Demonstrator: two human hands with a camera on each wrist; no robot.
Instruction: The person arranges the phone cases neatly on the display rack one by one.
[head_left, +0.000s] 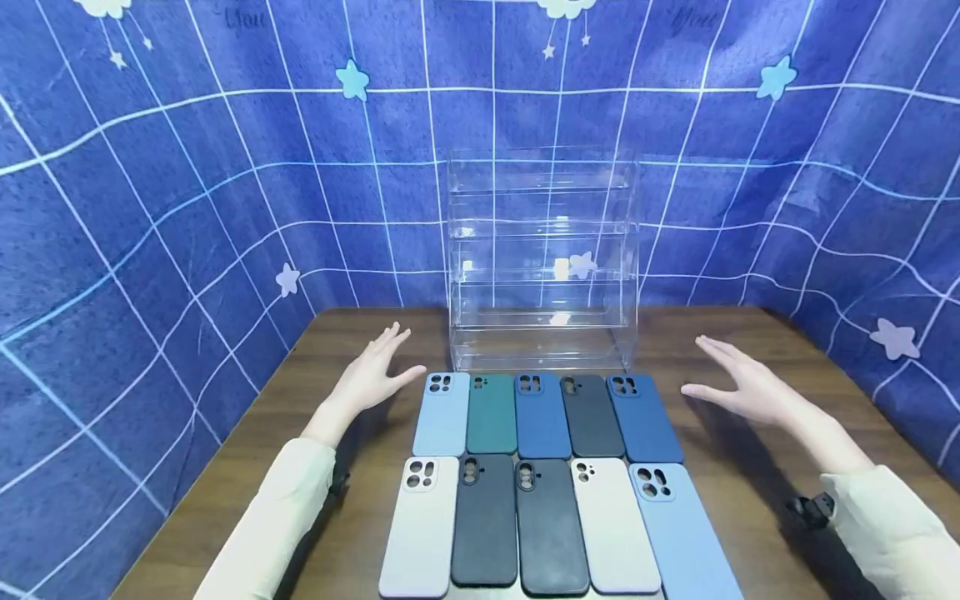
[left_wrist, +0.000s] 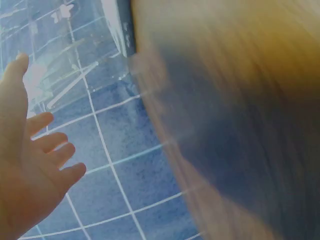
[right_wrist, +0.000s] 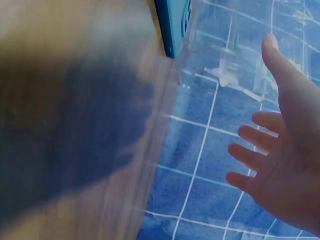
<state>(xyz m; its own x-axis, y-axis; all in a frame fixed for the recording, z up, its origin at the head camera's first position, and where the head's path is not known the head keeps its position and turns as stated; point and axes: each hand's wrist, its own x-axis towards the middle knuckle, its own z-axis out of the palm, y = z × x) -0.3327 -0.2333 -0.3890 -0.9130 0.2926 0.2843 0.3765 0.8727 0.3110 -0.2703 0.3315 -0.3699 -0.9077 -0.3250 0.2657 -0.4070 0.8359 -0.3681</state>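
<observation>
Two rows of phone cases lie on the wooden table in the head view. The back row holds a light blue case (head_left: pixel 441 417), a green case (head_left: pixel 492 417), a dark case (head_left: pixel 592 417) and two deeper blue ones. In front are a white case (head_left: pixel 420 533), two black cases, another white case (head_left: pixel 615 529) and a light blue case (head_left: pixel 686 529). My left hand (head_left: pixel 371 371) hovers left of the back row, fingers extended, thumb toward the cases. On the other side my right hand (head_left: pixel 742 383) is held out the same way. Both palms are bare of any object.
A clear tiered acrylic rack (head_left: pixel 543 267) stands right behind the back row. Blue grid-patterned cloth (head_left: pixel 225 208) hangs around the back and sides of the wooden table (head_left: pixel 352 517). Each sleeve has a small black device (head_left: pixel 812 510) at the wrist.
</observation>
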